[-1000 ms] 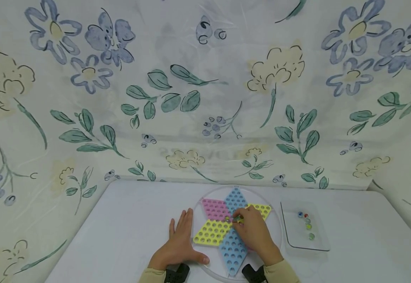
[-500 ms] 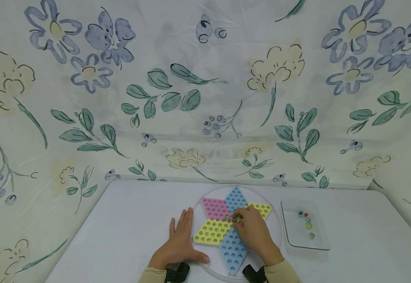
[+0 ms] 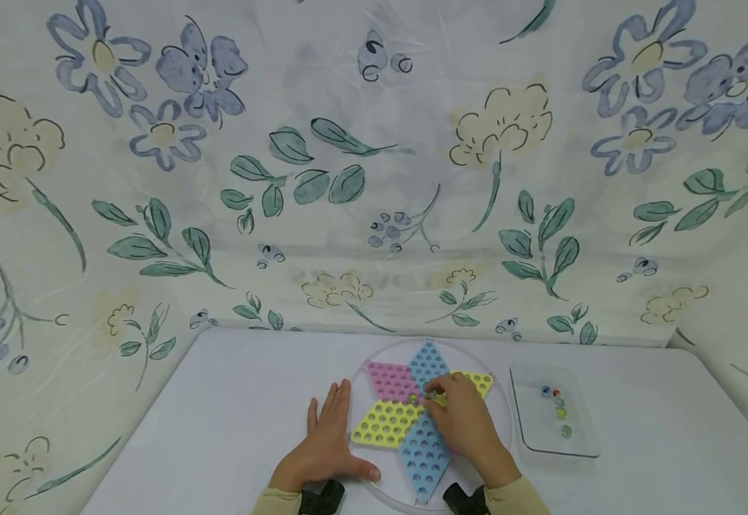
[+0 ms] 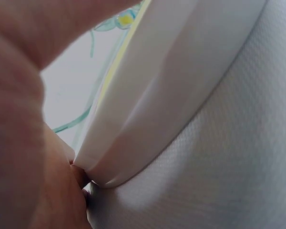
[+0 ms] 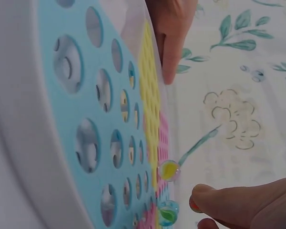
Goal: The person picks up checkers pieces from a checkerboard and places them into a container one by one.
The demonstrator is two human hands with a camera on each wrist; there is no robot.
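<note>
Clear tray (image 3: 589, 447) with marbles (image 3: 561, 413) sits beside star board (image 3: 387, 422).

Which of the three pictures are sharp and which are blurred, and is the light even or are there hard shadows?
Head view: sharp, evenly lit, soft shadows only, wide-angle bending at the edges. Left wrist view: too close, the left hand and the board's white rim are blurred. Right wrist view: the near blue panel is soft, the marbles clearer.
</note>
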